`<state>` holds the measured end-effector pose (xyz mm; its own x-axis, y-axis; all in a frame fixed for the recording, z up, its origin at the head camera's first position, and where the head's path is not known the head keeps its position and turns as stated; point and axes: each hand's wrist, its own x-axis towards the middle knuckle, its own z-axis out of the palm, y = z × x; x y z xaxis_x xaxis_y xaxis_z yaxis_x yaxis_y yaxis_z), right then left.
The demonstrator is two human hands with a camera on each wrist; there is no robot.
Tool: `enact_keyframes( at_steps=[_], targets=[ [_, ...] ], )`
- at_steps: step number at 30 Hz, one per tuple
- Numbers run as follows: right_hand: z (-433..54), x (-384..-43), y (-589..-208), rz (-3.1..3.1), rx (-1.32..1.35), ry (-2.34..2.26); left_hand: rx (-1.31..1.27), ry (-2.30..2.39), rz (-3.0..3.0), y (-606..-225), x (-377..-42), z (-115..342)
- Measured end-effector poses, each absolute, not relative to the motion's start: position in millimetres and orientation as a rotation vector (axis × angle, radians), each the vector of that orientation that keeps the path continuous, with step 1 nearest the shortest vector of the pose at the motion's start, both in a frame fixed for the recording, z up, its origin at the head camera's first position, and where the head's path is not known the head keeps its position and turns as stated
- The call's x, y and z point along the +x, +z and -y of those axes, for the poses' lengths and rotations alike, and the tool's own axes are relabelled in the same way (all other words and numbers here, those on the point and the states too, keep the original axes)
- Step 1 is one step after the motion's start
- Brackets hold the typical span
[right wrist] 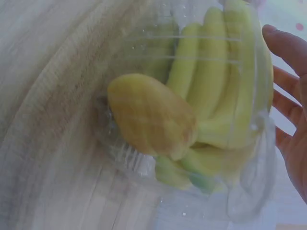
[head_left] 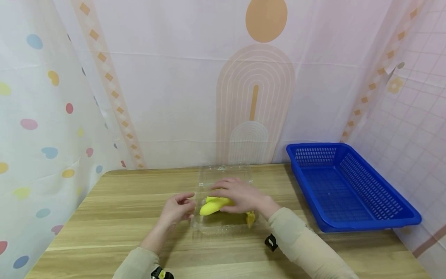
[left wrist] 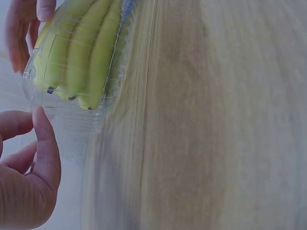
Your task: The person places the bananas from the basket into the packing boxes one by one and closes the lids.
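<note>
A bunch of yellow bananas (head_left: 213, 206) lies in a clear plastic clamshell box (head_left: 209, 229), whose lid (head_left: 224, 174) is folded back toward the wall. At the box's left edge, my left hand (head_left: 178, 208) pinches the rim between thumb and finger, as the left wrist view shows. My right hand (head_left: 238, 195) is over the bananas with its fingers loosely extended. In the right wrist view the fingers (right wrist: 289, 103) are beside the bunch, not wrapped around it. A rounded yellow-orange piece (right wrist: 148, 112) is at the box's right end; its exact kind is unclear.
To the right stands a blue plastic basket (head_left: 369, 224) with slotted walls. Wood-grain tabletop (head_left: 132, 201) extends around the box. A patterned cloth (head_left: 174, 97) hangs behind the table, and a dotted cloth (head_left: 38, 97) is on the left.
</note>
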<state>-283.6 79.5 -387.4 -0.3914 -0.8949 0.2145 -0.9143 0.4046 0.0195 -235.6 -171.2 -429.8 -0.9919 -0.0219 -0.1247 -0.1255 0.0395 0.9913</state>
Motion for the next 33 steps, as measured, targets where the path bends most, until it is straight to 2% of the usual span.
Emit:
enact_keyframes(
  at_steps=[24, 33],
  targets=[
    [-118.0, -292.4, -381.1, 2.319, 1.396, 0.592, -0.116, 2.007, -2.320, -425.6, -237.6, 173.4],
    [-134.9, -296.2, -386.0, 2.321, 1.171, 0.959, -0.100, 1.874, -2.511, -408.6, -247.7, 180.4]
  ],
)
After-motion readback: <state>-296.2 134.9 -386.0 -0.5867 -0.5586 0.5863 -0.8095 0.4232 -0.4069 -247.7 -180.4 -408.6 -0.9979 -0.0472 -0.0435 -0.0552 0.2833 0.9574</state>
